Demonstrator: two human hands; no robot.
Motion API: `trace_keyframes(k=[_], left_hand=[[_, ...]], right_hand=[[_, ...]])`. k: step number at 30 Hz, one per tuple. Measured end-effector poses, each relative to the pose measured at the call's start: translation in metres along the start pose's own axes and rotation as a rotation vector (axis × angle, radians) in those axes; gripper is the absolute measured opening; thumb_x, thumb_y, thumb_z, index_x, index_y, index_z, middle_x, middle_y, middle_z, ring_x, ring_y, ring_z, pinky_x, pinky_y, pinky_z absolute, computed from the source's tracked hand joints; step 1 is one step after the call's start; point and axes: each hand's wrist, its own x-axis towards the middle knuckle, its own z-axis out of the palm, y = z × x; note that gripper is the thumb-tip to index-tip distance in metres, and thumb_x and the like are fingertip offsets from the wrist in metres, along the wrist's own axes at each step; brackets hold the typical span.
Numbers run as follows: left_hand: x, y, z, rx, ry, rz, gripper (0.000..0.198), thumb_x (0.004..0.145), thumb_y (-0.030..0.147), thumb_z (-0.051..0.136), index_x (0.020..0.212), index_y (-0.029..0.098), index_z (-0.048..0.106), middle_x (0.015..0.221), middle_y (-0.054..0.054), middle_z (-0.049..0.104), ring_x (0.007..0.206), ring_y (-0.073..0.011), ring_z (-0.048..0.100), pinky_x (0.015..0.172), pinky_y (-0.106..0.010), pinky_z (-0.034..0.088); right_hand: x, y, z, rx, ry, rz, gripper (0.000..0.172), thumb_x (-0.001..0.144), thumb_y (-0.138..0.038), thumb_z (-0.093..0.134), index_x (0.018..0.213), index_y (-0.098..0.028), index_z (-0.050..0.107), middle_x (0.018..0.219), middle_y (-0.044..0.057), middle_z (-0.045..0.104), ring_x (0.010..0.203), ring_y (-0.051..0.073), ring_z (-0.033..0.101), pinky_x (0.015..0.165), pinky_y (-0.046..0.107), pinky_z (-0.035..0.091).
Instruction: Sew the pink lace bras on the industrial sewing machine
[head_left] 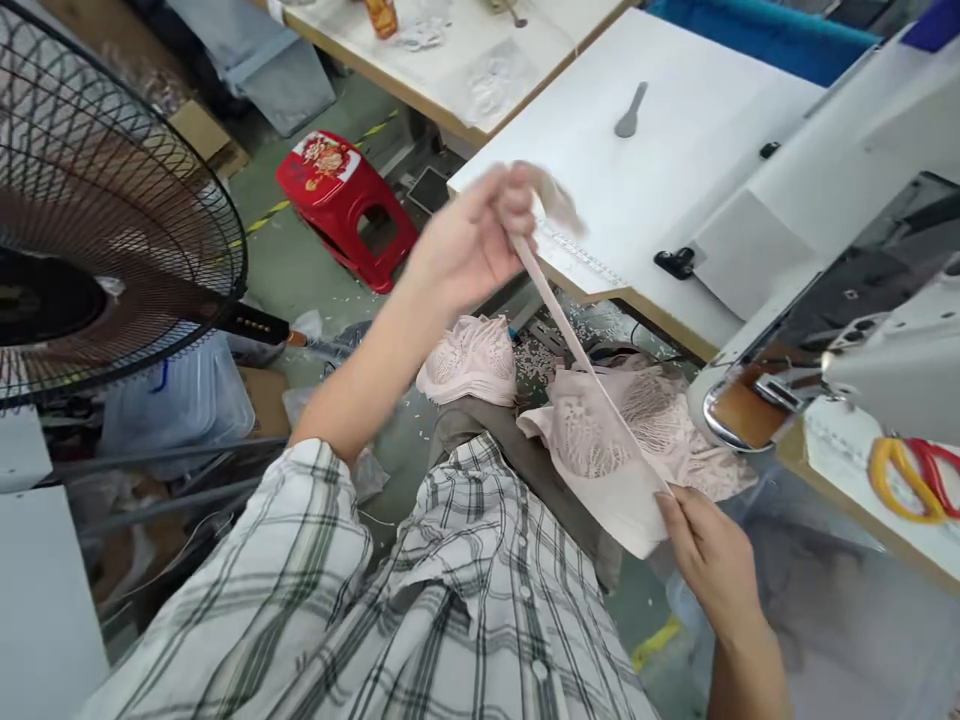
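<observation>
Slanting beside a sewing machine point(892, 340), a pink strap point(562, 322) runs from the curled left hand point(480, 240) gripping it down to the right hand point(709, 555), pinching a lace bra point(585, 440).

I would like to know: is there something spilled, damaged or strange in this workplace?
Yes: many small pale scraps lie scattered on the floor, beyond the lace garment in hand. They look like uncollected litter. Nothing else clearly stands out.

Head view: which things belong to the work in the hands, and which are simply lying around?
Seem in use:
strap, stretched between left hand and right hand
lace garment, at the right hand

Seem just lying or standing about:
scissors
stool
fan
</observation>
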Motion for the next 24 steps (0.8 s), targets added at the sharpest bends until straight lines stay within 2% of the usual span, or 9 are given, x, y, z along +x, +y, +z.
trace_keyframes(k=[3,7,10,12,15,17,18,20,24], left_hand=[[0.027,0.016,-0.040,-0.015,0.189,0.079,0.030,0.106,0.032,0.041,0.093,0.014,0.061,0.068,0.006,0.042,0.055,-0.0037,0.057,0.062,-0.017,0.045],[0.048,0.018,-0.080,-0.064,0.311,0.077,0.037,0.107,0.027,0.031,0.087,0.013,0.059,0.065,0.007,0.031,0.044,0.0011,0.043,0.058,-0.013,0.034],[0.055,0.013,-0.098,-0.102,0.367,0.074,0.037,0.106,0.028,0.036,0.077,0.016,0.056,0.059,0.007,0.025,0.038,-0.0006,0.033,0.050,-0.014,0.030],[0.053,0.001,-0.100,-0.110,0.355,0.057,0.035,0.103,0.031,0.046,0.071,0.019,0.055,0.053,0.009,0.022,0.036,-0.0034,0.025,0.045,-0.016,0.030],[0.040,-0.034,-0.077,-0.072,0.189,-0.038,0.030,0.094,0.036,0.060,0.067,0.022,0.057,0.046,0.011,0.020,0.035,-0.0061,0.018,0.040,-0.020,0.026],[0.019,-0.068,-0.048,0.009,0.011,-0.141,0.025,0.086,0.036,0.065,0.066,0.021,0.061,0.042,0.011,0.021,0.036,-0.0058,0.016,0.038,-0.021,0.021],[0.006,-0.085,-0.032,0.069,-0.073,-0.184,0.024,0.081,0.035,0.068,0.063,0.020,0.062,0.041,0.011,0.023,0.036,-0.0052,0.016,0.038,-0.020,0.019],[-0.023,-0.114,-0.002,0.244,-0.264,-0.270,0.020,0.070,0.032,0.073,0.060,0.018,0.062,0.041,0.010,0.031,0.038,-0.0047,0.022,0.040,-0.020,0.018],[-0.068,-0.141,0.036,0.555,-0.607,-0.287,0.020,0.074,0.034,0.067,0.065,0.016,0.067,0.054,0.003,0.051,0.049,-0.0087,0.040,0.047,-0.022,0.028]], right_hand=[[-0.005,0.011,-0.014,-0.015,-0.008,-0.032,0.039,0.096,-0.055,0.044,0.080,-0.025,0.065,0.074,0.006,0.070,0.070,0.025,0.067,0.073,0.041,0.055],[-0.013,0.022,-0.027,0.052,0.002,0.024,0.042,0.090,-0.063,0.051,0.074,-0.026,0.064,0.082,0.006,0.071,0.081,0.028,0.069,0.103,0.054,0.047],[-0.017,0.024,-0.031,0.137,-0.019,0.170,0.047,0.084,-0.069,0.053,0.075,-0.026,0.067,0.098,0.009,0.072,0.094,0.030,0.069,0.083,0.045,0.056],[-0.017,0.019,-0.031,0.175,0.019,0.334,0.049,0.080,-0.072,0.055,0.078,-0.025,0.068,0.093,0.009,0.071,0.085,0.029,0.068,0.067,0.041,0.055],[-0.013,0.000,-0.019,0.217,0.391,0.588,0.041,0.076,-0.063,0.067,0.091,-0.025,0.063,0.076,0.006,0.062,0.063,0.024,0.059,0.057,0.038,0.048],[-0.007,-0.014,-0.003,0.297,0.756,0.595,0.039,0.073,-0.050,0.076,0.094,-0.026,0.053,0.076,0.004,0.057,0.064,0.021,0.057,0.058,0.036,0.046],[-0.003,-0.021,0.006,0.329,0.828,0.535,0.041,0.071,-0.047,0.079,0.091,-0.027,0.048,0.076,0.002,0.055,0.064,0.020,0.056,0.058,0.034,0.046],[0.006,-0.029,0.022,0.371,0.715,0.428,0.039,0.072,-0.048,0.077,0.081,-0.026,0.046,0.069,-0.002,0.052,0.058,0.016,0.053,0.056,0.031,0.043],[0.019,-0.035,0.033,0.561,0.188,0.358,0.029,0.084,-0.051,0.064,0.082,-0.022,0.059,0.057,-0.005,0.047,0.051,0.013,0.044,0.051,0.027,0.037]])
